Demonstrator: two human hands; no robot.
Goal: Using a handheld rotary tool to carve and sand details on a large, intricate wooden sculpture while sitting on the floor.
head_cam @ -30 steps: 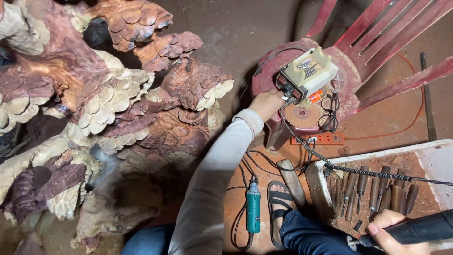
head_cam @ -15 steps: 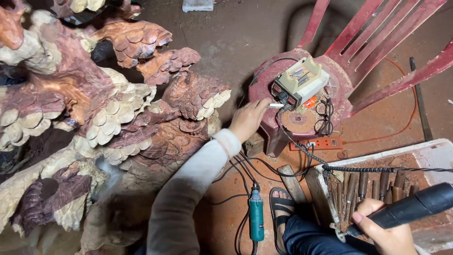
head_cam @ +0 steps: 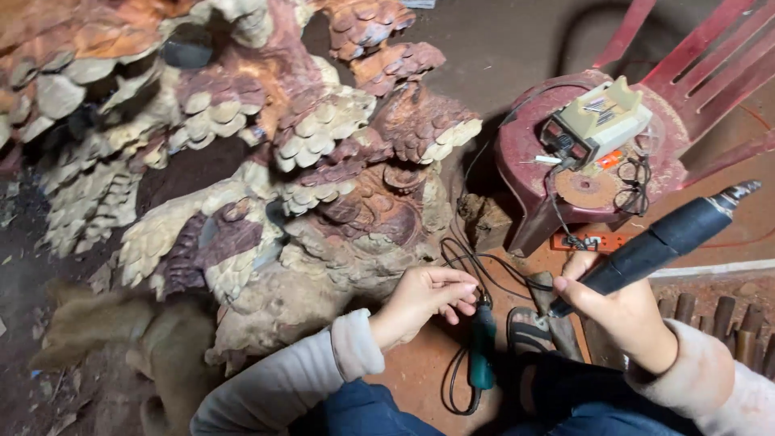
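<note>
My right hand [head_cam: 617, 311] grips a black rotary carving handpiece [head_cam: 662, 238], its metal bit pointing up to the right. My left hand [head_cam: 424, 299] hangs loose with curled, slightly parted fingers just in front of the big carved wood sculpture [head_cam: 323, 169], holding nothing. A green-handled tool [head_cam: 483, 355] lies on the floor just below that hand. The cream-coloured control box [head_cam: 601, 121] sits on the seat of a red plastic chair [head_cam: 565, 173].
Black cables [head_cam: 476, 266] run from the chair across the floor. An orange power strip [head_cam: 593, 241] lies under the chair. Several chisels [head_cam: 718, 319] stand in a tray at right. My sandalled foot [head_cam: 529, 331] rests beside the green tool.
My left hand has pulled back from the control box on the chair to near the sculpture. My right hand has lifted the handpiece up and leftward. The view has shifted left.
</note>
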